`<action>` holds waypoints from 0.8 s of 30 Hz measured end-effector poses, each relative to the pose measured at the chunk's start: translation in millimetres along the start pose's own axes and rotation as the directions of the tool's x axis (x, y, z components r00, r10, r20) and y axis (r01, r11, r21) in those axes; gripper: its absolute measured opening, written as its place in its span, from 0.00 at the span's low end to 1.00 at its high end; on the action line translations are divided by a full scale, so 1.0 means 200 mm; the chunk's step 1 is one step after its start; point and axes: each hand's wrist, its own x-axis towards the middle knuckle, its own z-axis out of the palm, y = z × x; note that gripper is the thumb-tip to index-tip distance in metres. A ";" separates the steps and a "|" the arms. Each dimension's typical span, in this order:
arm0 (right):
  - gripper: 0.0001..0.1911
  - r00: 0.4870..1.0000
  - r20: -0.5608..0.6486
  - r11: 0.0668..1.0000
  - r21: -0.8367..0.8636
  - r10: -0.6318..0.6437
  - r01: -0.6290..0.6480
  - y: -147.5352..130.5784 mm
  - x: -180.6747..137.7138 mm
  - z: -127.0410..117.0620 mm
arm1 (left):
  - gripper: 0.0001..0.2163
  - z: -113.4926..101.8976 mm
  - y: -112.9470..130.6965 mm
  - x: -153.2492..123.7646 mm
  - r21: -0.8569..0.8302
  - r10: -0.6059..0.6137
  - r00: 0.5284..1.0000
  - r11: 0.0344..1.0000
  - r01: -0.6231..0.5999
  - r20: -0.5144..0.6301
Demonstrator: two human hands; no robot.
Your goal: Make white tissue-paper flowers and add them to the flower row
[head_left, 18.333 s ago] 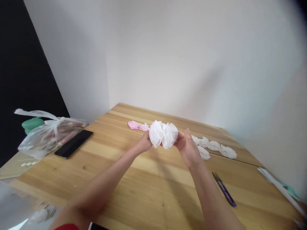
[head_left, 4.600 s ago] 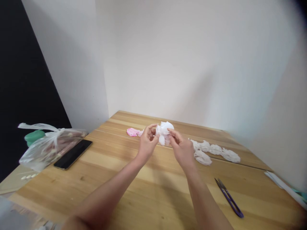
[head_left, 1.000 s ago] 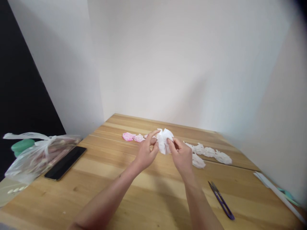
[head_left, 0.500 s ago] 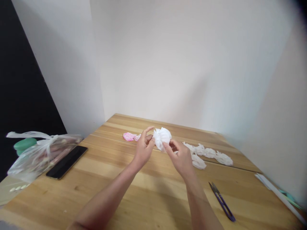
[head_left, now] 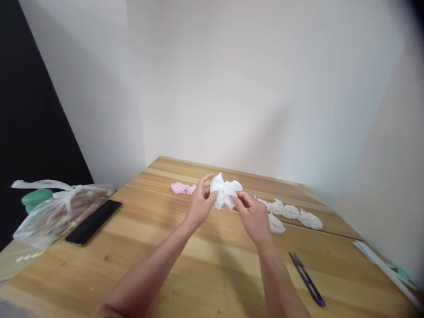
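Above the table, both hands hold a white gathered fabric piece, thin and ruffled, pinched at its middle like a bow or flower. My left hand is closed on its left side, thumb in front and index finger raised behind. On its right edge, my right hand pinches the material between thumb and fingers. Several similar white gathered pieces lie behind and to the right of my right hand, partly hidden by it. A pink ruffled piece rests beyond my left hand.
Purple-handled thread snips lie at the right of the wooden table. At the left are a black phone and a clear plastic bag beside a green round object. White strips run along the right edge.
The white fabric piece has been turned and spread, so its gathered middle now faces me with flaps fanning out. My right hand has shifted slightly right.
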 end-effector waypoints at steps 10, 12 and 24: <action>0.12 0.999 0.022 0.996 -0.073 -0.048 0.050 -0.02 0.00 0.00 | 0.22 0.01 0.01 0.00 -0.092 0.019 1.000 0.996 -0.021 -0.014; 0.12 0.999 0.017 0.995 -0.089 -0.049 0.050 -0.01 0.00 0.00 | 0.21 0.01 0.01 0.00 -0.076 0.028 0.999 0.997 -0.030 -0.027; 0.13 0.977 -0.182 0.982 -0.171 -0.112 0.080 -0.01 0.00 0.00 | 0.22 0.02 -0.01 -0.08 0.341 0.357 0.922 0.857 -0.387 0.149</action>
